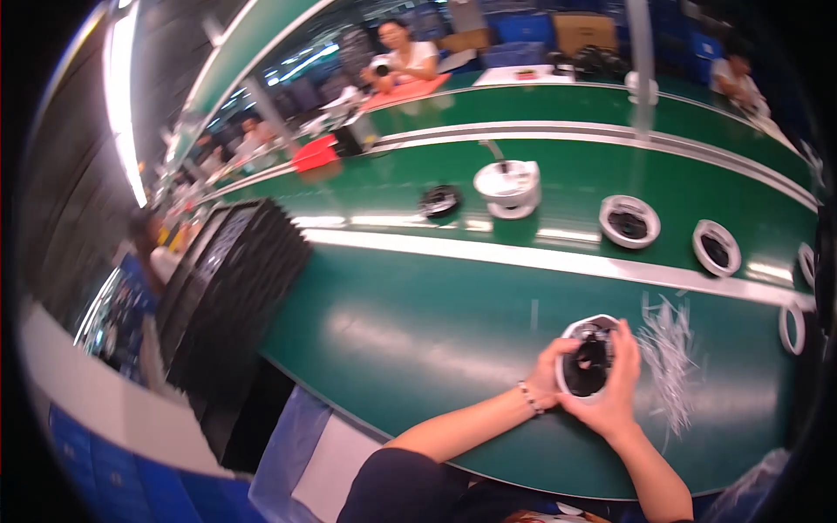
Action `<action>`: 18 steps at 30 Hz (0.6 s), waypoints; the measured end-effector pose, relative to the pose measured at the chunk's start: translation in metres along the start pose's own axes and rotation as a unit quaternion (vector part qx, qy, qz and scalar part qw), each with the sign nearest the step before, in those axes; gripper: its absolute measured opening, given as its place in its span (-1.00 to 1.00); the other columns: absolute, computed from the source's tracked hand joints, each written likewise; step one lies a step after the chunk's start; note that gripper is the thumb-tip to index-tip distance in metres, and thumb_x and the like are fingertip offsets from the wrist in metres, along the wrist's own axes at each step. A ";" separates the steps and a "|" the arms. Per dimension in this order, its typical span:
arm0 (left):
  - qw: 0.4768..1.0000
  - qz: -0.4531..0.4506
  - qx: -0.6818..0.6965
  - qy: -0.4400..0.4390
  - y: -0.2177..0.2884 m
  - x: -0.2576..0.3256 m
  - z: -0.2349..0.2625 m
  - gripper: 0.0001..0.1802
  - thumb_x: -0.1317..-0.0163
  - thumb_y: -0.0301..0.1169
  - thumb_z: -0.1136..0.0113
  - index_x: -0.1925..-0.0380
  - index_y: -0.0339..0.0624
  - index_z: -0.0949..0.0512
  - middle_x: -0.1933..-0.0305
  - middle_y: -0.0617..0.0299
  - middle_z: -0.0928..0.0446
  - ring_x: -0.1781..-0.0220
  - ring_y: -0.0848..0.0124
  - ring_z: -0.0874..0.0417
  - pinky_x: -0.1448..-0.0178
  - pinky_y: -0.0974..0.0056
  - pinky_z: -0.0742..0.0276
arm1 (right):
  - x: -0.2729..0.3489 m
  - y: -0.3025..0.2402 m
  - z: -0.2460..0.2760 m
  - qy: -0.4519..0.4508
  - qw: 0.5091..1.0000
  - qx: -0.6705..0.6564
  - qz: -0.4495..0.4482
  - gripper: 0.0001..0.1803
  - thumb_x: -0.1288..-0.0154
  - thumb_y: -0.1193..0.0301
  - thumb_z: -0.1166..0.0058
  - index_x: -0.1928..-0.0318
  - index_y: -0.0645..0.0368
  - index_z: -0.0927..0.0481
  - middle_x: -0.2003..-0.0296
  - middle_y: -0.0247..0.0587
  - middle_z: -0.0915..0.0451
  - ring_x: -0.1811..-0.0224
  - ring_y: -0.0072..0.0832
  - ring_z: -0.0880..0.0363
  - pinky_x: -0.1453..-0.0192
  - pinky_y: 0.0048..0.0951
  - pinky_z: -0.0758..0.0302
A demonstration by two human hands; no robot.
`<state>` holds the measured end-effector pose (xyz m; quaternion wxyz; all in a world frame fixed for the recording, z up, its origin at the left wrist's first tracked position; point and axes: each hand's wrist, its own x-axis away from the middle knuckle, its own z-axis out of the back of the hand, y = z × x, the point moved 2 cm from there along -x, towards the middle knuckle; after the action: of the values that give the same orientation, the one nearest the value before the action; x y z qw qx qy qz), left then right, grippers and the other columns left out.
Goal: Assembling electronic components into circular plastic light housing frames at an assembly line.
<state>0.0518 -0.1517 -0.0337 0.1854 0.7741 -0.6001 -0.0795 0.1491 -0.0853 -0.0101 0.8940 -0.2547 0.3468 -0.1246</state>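
Observation:
Between my two hands, above the near green table, is a white round housing (586, 376) with a black interior, its open face turned up toward me. My left hand (545, 375) grips its left side, with a beaded bracelet on the wrist. Around the right side and lower rim wrap the fingers of my right hand (621, 388). The small parts inside the housing are too blurred to make out. Just right of my right hand lies a loose pile of thin white strips (670, 353).
A tall stack of black trays (228, 279) stands at the left. Beyond a pale rail, a green belt (384, 196) carries a black round part (439, 201), white stacked round parts (507, 187) and white housings (629, 221). A red bin (314, 153) and a co-worker (408, 63) are farther back.

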 end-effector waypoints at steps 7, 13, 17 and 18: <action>0.997 -0.031 -0.050 0.052 0.051 0.016 -0.007 -0.52 -0.18 -0.07 0.22 0.10 -0.21 -0.36 0.12 0.11 -0.47 0.12 0.33 -0.51 -0.03 0.19 -0.42 | 0.004 -0.019 0.013 -0.048 0.997 -0.035 0.056 0.06 0.24 0.07 -0.26 -0.20 0.26 0.05 -0.23 0.22 0.13 -0.28 0.09 0.23 -0.26 0.01 0.18; 0.962 -0.173 -0.157 0.143 0.161 0.031 0.017 -0.69 -0.21 -0.25 0.23 0.17 -0.18 -0.39 0.11 0.15 -0.46 0.06 0.34 -0.47 -0.08 0.19 -0.38 | 0.017 -0.001 0.080 0.027 0.991 0.124 0.034 -0.16 0.15 0.24 -0.12 -0.19 0.13 -0.09 -0.22 0.20 0.06 -0.29 0.11 0.20 -0.26 0.04 0.20; 0.877 -0.340 -0.215 0.262 0.265 0.056 0.086 -0.71 -0.26 -0.24 0.25 0.21 -0.15 -0.38 0.19 0.18 -0.49 0.16 0.40 -0.52 0.08 0.23 -0.48 | 0.021 0.029 0.119 0.094 0.957 0.273 -0.025 -0.30 0.05 0.36 -0.01 -0.17 0.18 -0.13 -0.23 0.09 0.02 -0.30 0.01 0.16 -0.29 -0.04 0.20; 0.859 -0.369 -0.216 0.283 0.292 0.060 0.106 -0.71 -0.27 -0.26 0.30 0.22 -0.17 -0.37 0.19 0.15 -0.48 0.15 0.36 -0.52 0.09 0.20 -0.49 | 0.019 0.036 0.127 0.113 0.944 0.310 -0.026 -0.36 0.03 0.45 0.04 -0.15 0.21 -0.16 -0.23 0.04 -0.01 -0.31 -0.07 0.15 -0.30 -0.10 0.19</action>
<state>-0.2313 -0.2907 -0.0133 0.4668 0.8685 -0.1598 -0.0475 0.2516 -0.0157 0.0394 0.8803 0.0415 0.3831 -0.2767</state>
